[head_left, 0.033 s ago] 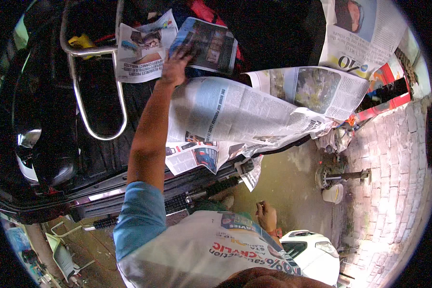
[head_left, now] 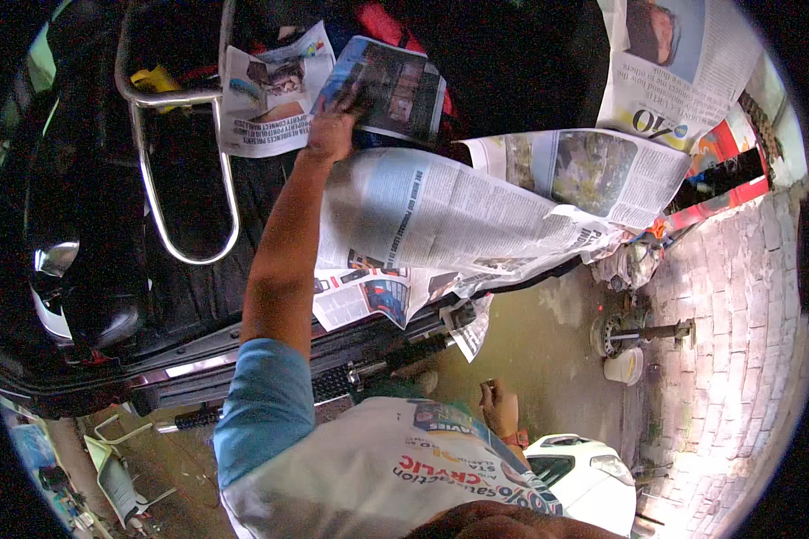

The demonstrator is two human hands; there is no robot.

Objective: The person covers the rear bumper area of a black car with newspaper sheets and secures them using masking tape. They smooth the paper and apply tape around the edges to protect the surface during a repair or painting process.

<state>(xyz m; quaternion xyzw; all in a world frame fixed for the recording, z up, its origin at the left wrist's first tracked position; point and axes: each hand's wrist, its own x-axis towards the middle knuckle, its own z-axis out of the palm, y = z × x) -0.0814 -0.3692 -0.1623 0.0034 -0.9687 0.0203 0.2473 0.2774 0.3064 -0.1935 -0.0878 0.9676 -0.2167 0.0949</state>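
Observation:
My left hand (head_left: 333,133) reaches forward and rests on a folded newspaper page (head_left: 391,88) with a dark photo. Its fingers look stretched out over the paper, though the tips are dim. Left of this hand lies a smaller sheet of newspaper (head_left: 274,94). A wide, rumpled newspaper sheet (head_left: 476,202) spreads over the dark vehicle's side to the right of my wrist. My right hand (head_left: 499,406) hangs low by my side, away from the newspaper. Its fingers are curled, and anything inside them is hidden.
A bent chrome tube bar (head_left: 234,193) stands on the black vehicle (head_left: 90,216). More newspaper (head_left: 674,72) hangs at the upper right. A white pail (head_left: 624,364) and a wheel hub (head_left: 605,332) sit by the brick wall (head_left: 719,296). A white car (head_left: 593,472) is behind me.

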